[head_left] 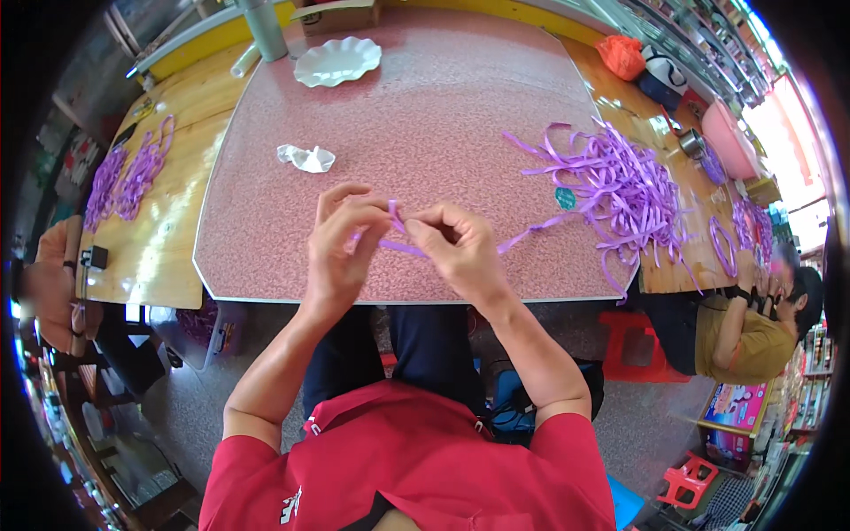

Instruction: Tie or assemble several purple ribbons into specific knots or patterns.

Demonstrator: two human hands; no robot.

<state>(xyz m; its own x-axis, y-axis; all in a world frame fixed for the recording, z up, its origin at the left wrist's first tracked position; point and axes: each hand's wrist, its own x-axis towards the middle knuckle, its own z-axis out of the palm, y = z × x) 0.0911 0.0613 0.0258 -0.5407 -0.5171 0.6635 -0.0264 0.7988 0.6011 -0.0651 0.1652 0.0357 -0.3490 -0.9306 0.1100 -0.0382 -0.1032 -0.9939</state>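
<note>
A narrow purple ribbon (400, 248) runs between my two hands, just above the near part of the pink table mat. My left hand (343, 239) pinches it between thumb and fingers, and a small loop of ribbon stands up at the fingertips. Close beside it, my right hand (456, 243) has thumb and forefinger closed on the same ribbon. From under the right hand the strip trails off toward a tangled heap of purple ribbons (633, 190) on the right. A small green round piece (565, 197) lies at the heap's left edge.
Crumpled white tissue (306, 158) and a scalloped white plate (338, 62) lie on the pink mat (434, 106). Bundles of purple ribbon (142, 173) lie on the wooden table at left. Two people sit at either side. A red stool (633, 345) stands at right.
</note>
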